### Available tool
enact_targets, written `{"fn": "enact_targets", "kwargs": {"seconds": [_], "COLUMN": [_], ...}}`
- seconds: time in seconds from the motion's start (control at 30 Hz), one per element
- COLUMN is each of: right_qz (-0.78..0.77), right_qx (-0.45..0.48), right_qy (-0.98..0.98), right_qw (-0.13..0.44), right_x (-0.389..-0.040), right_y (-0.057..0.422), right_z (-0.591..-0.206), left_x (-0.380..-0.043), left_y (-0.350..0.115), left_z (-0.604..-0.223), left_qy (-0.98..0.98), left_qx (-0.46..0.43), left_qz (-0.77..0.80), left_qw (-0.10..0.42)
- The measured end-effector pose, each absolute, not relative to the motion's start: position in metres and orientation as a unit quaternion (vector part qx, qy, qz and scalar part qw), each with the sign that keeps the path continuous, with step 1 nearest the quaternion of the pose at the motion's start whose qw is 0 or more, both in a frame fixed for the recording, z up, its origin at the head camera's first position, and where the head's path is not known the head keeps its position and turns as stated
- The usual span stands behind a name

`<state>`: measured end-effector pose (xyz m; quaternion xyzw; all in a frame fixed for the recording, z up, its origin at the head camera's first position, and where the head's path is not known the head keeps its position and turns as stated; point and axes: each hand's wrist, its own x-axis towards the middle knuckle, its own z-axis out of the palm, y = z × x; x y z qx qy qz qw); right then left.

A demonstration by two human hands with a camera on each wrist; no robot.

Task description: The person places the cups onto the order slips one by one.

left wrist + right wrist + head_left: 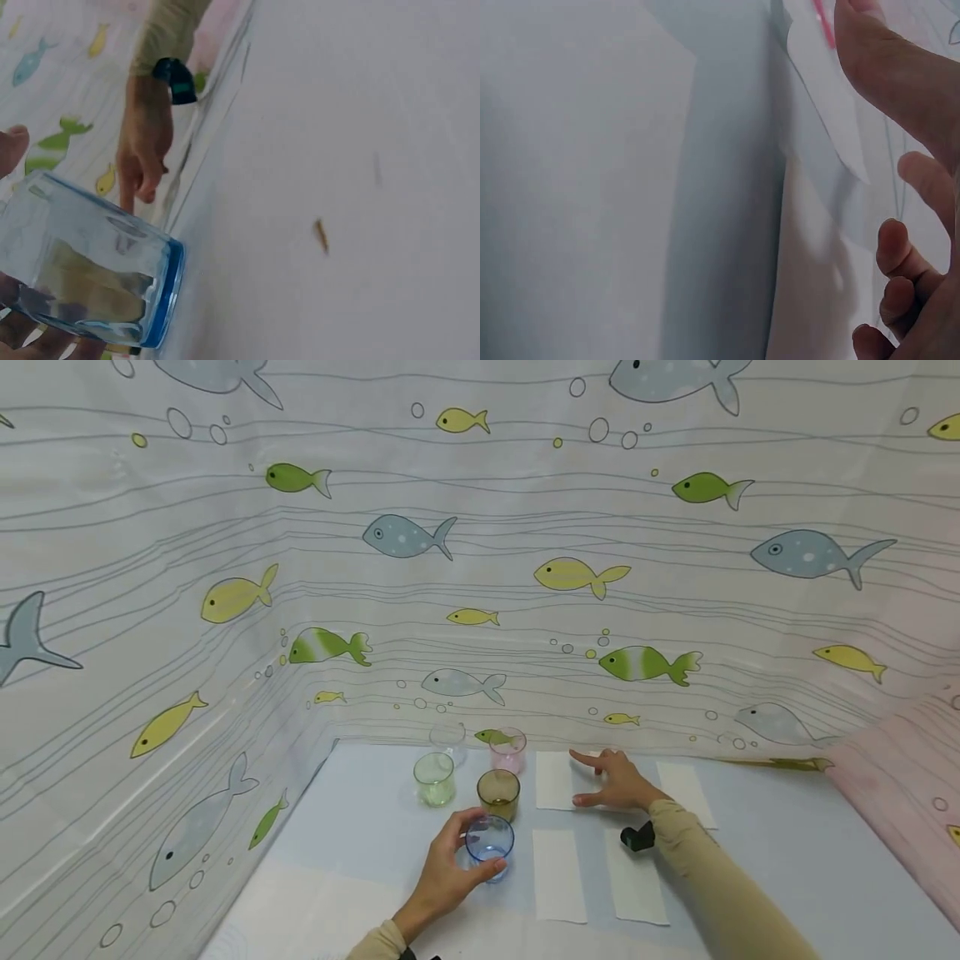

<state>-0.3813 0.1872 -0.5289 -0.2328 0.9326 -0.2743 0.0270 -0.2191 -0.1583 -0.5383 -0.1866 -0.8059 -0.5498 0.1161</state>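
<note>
A clear blue glass (490,852) is gripped by my left hand (444,870), the thumb on its near side and the fingers round its far side. The left wrist view shows this glass (97,255) tilted by the camera angle, its blue base to the right. My right hand (621,782) is over the back white paper pieces (553,782), index finger and thumb stretched apart, nothing between them. In the right wrist view its other fingers (901,247) are loosely bent. Just behind the blue glass stands a brown glass (498,795).
Beyond the left hand stand a green glass (435,781), a pink glass (507,752) and a colourless glass (447,739). More white paper pieces (558,877) lie in front on the pale table (337,843). A fish-patterned curtain (510,652) hangs round the back and sides.
</note>
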Motion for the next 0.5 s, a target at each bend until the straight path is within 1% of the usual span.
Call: {"fn": "enact_targets", "kwargs": {"seconds": [0.17,0.3,0.5], "right_qz": [-0.253,-0.238,-0.223], "right_qx": [-0.229,-0.224,-0.200], "right_qy": [0.939,0.945,0.951], "right_qw": [0.027,0.033,0.077], "right_x": [-0.386,-0.390,-0.396], "right_y": [0.187,0.187,0.184], "right_z": [-0.539,-0.543,-0.540], "left_x": [-0.223,-0.226,-0.228], "left_y": [-0.153,-0.153,-0.156], "left_z": [-0.547,-0.551,-0.553], "left_qy": [-0.790,-0.779,-0.767], "left_qx": [-0.191,-0.209,-0.206], "left_qz": [-0.574,-0.581,-0.602], "left_qw": [0.104,0.108,0.089]}}
